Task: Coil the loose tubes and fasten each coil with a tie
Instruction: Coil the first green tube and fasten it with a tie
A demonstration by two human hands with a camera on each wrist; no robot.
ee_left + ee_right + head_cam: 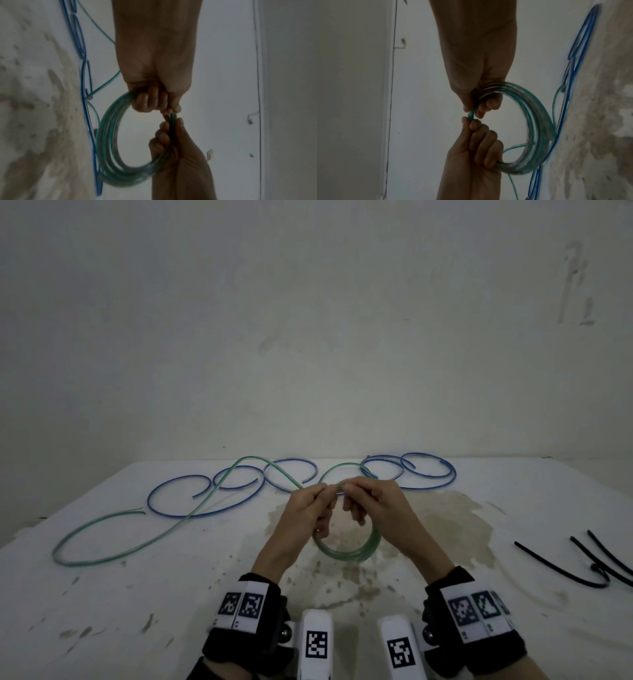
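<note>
Both hands meet at the centre of the head view, raised above the table [102,594]. Left hand [305,508] has its fingers curled round the top of a green coil [346,553], thumb and forefinger pinching the strands. Right hand [376,505] pinches the same strands just beside it, its other fingers hooked through the coil. The coil hangs below the two hands in several turns, a little under frame centre.

In the left wrist view the left hand [154,81] comes down from the top edge and the right hand [176,155] rises from the bottom; the coil [109,142] curves out to the left between them. The right wrist view mirrors this: right hand [481,81] above, left hand [474,155] below, coil [537,128] bulging to the right.

From the hands the loose green tube [144,537] runs away to the left across the table, ending in a wide bend at mid-left. Blue tubes [205,491] lie in open loops along the far edge, left and right of centre. Black ties [596,563] lie at the right edge. A brownish stain [452,529] spreads on the table under the hands.
</note>
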